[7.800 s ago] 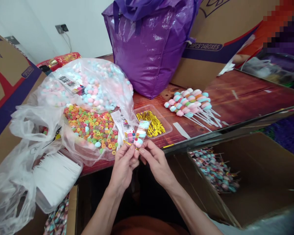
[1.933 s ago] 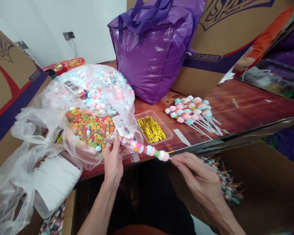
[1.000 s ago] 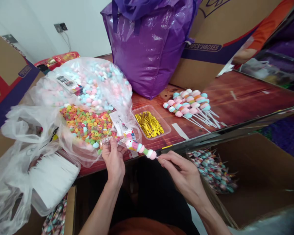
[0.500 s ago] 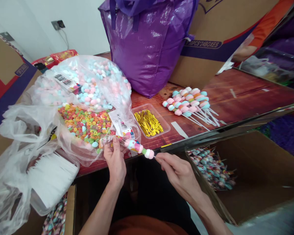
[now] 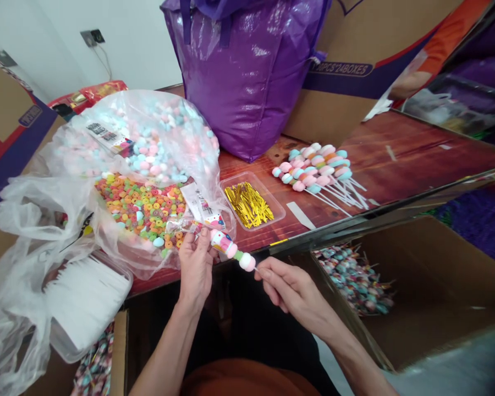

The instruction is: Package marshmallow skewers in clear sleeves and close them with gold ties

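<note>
A marshmallow skewer (image 5: pixel 246 262) in pink, white and green hangs between my hands, just off the table's front edge. My right hand (image 5: pixel 295 286) is closed in a pinch on the stick end. With fingers and thumb pressed together, my left hand (image 5: pixel 196 269) grips a clear printed wrapper (image 5: pixel 221 240); the skewer's upper part is inside it. Behind my left hand, ring-shaped gummies (image 5: pixel 140 203) fill an open plastic bag. Gold twist ties (image 5: pixel 249 204) lie in a shallow clear tray. More unwrapped marshmallow skewers (image 5: pixel 313 168) are piled to the right.
A purple bag (image 5: pixel 247 82) stands at the back beside a carton (image 5: pixel 334 113). White sticks (image 5: pixel 86 297) fill a tub at left. Below right, a carton (image 5: pixel 437 275) contains wrapped skewers (image 5: pixel 355 278). A bag of marshmallows (image 5: pixel 160 132) and another person's arm (image 5: pixel 412 82) are behind.
The skewer has shifted slightly left and down, and more of it sits inside the wrapper. My right hand has moved a little left with the stick. The view has shifted slightly.
</note>
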Demonstrator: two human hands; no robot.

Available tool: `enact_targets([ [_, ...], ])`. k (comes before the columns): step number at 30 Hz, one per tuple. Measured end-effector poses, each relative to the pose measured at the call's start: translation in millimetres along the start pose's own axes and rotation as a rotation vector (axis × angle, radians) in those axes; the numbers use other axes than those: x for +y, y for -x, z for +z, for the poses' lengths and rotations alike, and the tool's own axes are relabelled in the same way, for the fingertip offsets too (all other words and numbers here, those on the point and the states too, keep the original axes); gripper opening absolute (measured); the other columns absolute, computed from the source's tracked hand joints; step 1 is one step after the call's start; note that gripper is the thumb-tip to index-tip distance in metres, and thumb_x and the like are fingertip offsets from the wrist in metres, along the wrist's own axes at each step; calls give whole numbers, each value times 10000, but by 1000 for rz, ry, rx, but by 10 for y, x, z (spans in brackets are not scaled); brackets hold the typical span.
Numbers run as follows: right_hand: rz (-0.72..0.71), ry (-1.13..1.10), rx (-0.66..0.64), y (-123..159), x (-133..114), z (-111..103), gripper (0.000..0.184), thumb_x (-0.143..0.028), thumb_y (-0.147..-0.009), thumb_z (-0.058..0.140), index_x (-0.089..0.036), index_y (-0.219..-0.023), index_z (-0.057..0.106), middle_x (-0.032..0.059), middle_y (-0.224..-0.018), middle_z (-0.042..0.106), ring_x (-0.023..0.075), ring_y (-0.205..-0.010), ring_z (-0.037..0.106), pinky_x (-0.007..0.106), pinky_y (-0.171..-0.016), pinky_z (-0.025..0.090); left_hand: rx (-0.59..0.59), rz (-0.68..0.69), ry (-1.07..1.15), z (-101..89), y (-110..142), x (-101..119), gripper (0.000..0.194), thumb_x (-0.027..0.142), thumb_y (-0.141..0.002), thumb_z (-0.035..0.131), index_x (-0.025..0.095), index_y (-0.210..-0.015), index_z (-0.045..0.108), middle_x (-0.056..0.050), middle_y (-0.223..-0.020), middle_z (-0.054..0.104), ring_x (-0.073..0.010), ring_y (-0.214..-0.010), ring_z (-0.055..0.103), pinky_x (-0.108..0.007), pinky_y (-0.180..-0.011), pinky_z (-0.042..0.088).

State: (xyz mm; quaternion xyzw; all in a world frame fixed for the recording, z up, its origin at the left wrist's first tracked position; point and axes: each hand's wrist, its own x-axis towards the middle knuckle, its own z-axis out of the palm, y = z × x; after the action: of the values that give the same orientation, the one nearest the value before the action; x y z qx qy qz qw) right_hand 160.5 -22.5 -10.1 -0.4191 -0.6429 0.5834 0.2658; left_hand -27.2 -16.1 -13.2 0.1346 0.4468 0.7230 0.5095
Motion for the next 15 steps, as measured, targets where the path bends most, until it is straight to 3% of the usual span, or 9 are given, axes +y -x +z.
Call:
enact_targets([
  [3,43,-73,20,-15,12,21,343,-453,-1002,447,-188,-856,607,-68,-538,453,84,-429,373,205,-403,283,-25,-3,17,-5,-10,-2,294,369,-735,844,176,-888,682,-24,-901,738,-111,-736,682,-223,-678,525],
  [9,-112,125,121,-60,75,115,302,-341,-1015,460,-195,-776,573,-55,-560,461,92,-506,421,231,-510,338,1,-17,-24,18,23,-29,337,371,-713,859,178,-915,670,12,-824,700,-69,-625,623,-166,-540,456],
  [12,-133,161,77,-72,66,138,297,-331,-1024,440,-195,-804,587,-64,-553,447,92,-508,421,237,-537,343,-22,-38,-54,15,22,-27,363,375,-699,867,171,-917,661,10,-825,698,-74,-625,626,-179,-562,484],
  [15,-62,52,26,-76,39,119,295,-360,-1021,437,-192,-843,601,-67,-530,447,95,-485,406,228,-493,328,-39,-75,-32,-7,-4,0,359,370,-697,870,167,-898,652,-1,-844,710,-95,-674,662,-205,-631,524],
])
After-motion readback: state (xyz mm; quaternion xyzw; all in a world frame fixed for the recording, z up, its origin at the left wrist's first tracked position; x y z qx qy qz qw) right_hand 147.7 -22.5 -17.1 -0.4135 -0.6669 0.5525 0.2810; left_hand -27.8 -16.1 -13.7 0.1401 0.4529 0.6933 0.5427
